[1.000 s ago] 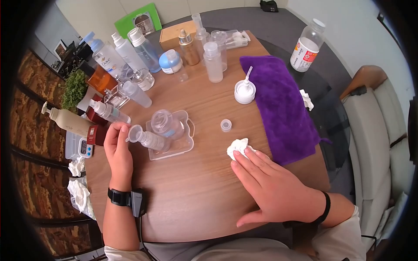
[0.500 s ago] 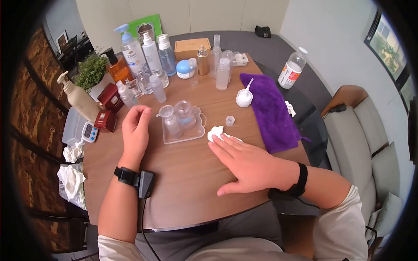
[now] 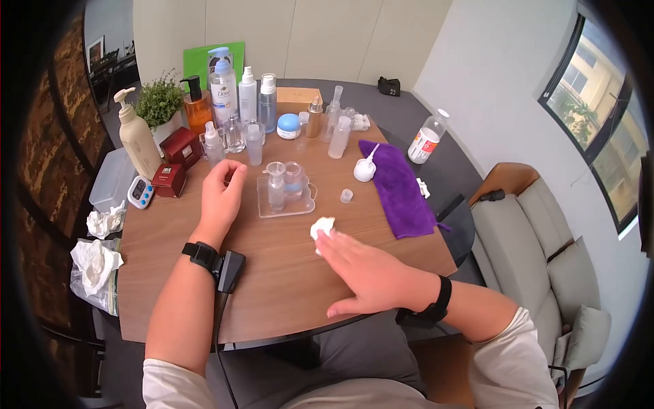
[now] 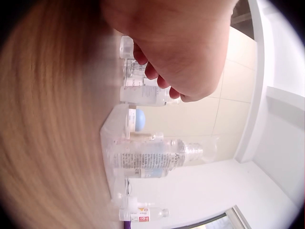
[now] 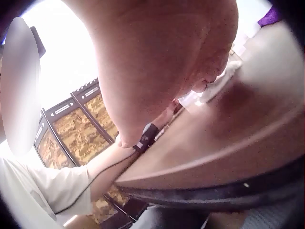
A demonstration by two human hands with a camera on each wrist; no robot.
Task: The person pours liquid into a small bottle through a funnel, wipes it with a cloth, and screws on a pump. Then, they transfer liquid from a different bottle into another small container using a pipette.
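My right hand [image 3: 368, 273] lies flat with straight fingers, its fingertips pressing a crumpled white tissue [image 3: 323, 225] on the wooden table. In the right wrist view the tissue [image 5: 221, 83] shows just beyond the fingers. My left hand [image 3: 223, 198] rests on its side at the left of a clear plastic tray [image 3: 286, 211], fingers loosely curled and holding nothing. On that tray stand a small clear bottle with a funnel [image 3: 275, 191] in its neck and a wide clear jar [image 3: 293, 180]. A small translucent cap [image 3: 347, 196] sits right of the tray.
Pump and spray bottles, with a blue-lidded jar [image 3: 288, 126], line the far side. A purple towel [image 3: 402, 198] and a white pump head [image 3: 365, 169] lie at right. Red boxes [image 3: 169, 180], a timer [image 3: 141, 192] and used tissues [image 3: 95, 266] are at left.
My right hand has slid the tissue leftward over the table, past the small cap. My left hand stays beside the tray. The head view has tilted up, showing more wall and window.
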